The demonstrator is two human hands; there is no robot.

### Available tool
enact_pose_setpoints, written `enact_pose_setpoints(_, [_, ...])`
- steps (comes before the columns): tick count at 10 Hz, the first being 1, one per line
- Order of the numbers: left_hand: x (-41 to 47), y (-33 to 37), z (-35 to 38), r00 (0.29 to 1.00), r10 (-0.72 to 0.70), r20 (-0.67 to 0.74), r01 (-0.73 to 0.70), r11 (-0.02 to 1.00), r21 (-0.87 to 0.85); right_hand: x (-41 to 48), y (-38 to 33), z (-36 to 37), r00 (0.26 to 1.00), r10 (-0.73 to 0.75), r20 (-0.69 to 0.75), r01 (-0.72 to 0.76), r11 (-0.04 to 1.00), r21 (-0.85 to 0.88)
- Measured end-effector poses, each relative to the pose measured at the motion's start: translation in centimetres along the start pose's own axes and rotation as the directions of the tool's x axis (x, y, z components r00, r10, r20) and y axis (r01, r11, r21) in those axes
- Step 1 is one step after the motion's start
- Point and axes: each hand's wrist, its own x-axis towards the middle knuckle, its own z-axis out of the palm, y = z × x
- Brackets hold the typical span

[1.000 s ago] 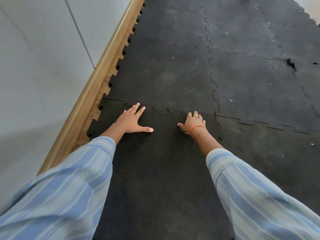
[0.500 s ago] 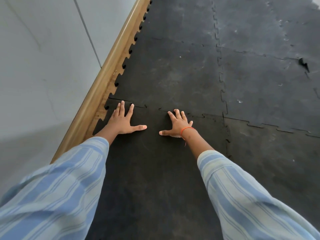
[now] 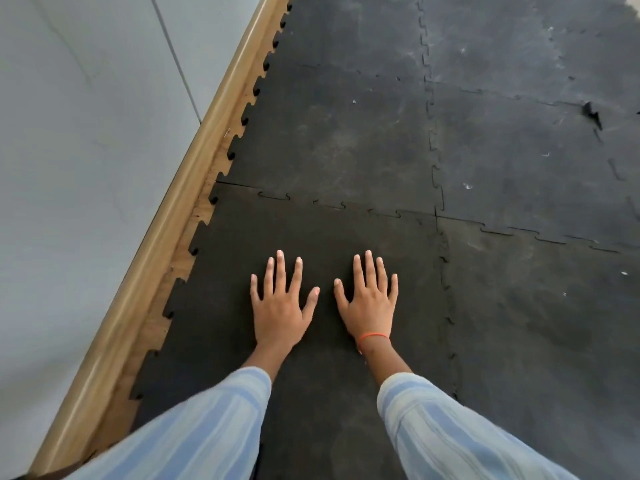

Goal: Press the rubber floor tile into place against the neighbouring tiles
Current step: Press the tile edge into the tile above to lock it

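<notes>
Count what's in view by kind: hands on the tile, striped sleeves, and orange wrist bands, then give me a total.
Hands flat on the rubber floor tile: 2, left hand, right hand
Striped sleeves: 2, left sleeve, right sleeve
Orange wrist bands: 1, orange band
Total: 5

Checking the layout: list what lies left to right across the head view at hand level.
Grey wall → wooden skirting → left hand → right hand → interlocking seam → neighbouring tile.

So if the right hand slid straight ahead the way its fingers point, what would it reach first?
Probably the jigsaw seam with the tile ahead; the right hand lies flat on the rubber tile, and nothing else shows in that line.
</notes>
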Motion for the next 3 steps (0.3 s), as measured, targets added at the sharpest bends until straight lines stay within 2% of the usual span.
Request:
enact_pose_setpoints(1, [0.7,0.2,-0.3,1.0,-0.022,-0.003,0.022,1.0,0.017,0.4,-0.2,0.1,0.999,0.021,0.041,-0.021,1.0,-0.009])
enact_pose_setpoints(2, [0.3,0.6,-1.6,0.985,-0.071,0.156,0.065,0.997,0.04,0.5,-0.3,-1.2,0.963,0.037,0.267,-0.027,0.999,-0.039])
enact_pose_setpoints(3, [2.9,1.9,-5.4,0.885,-0.114,0.452,0.093,0.993,0.069,2.7,-0.9,-4.9,0.808,0.08,0.584,-0.038,0.996,-0.085])
